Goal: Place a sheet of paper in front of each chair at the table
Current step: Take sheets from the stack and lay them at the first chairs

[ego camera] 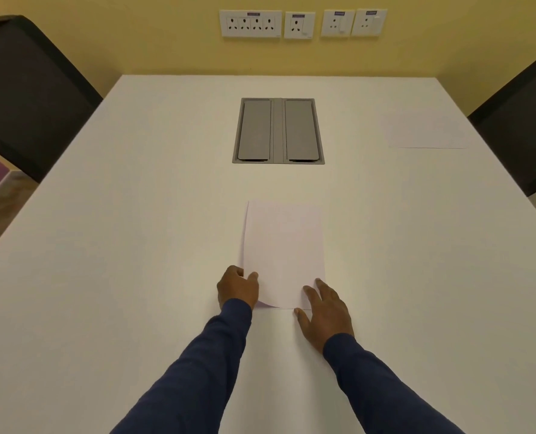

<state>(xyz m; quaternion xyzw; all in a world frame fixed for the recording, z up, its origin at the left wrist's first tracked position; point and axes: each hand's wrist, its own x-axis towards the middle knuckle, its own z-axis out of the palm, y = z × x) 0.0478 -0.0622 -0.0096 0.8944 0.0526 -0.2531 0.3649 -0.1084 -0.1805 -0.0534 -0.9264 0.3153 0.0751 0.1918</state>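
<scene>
— What is in front of you, biggest thing first?

— The white table [135,277] fills nearly everything I see. A dark chair [25,95] stands at its left side and another chair [523,120] at its right. A grey hatch [278,131] with two lids sits in the middle of the top, and a row of sockets [301,24] is on the yellow wall behind.

— And the paper?

— One sheet [426,131] lies flat by the right-hand chair. The other sheet [283,252] is straight ahead of me, lengthwise, its near left corner curling up off the table.

— Your hands?

— My left hand [237,286] pinches that sheet's near left edge, thumb on top. My right hand [324,311] is spread open, fingers [310,292] resting flat on the near right corner, gripping nothing.
</scene>
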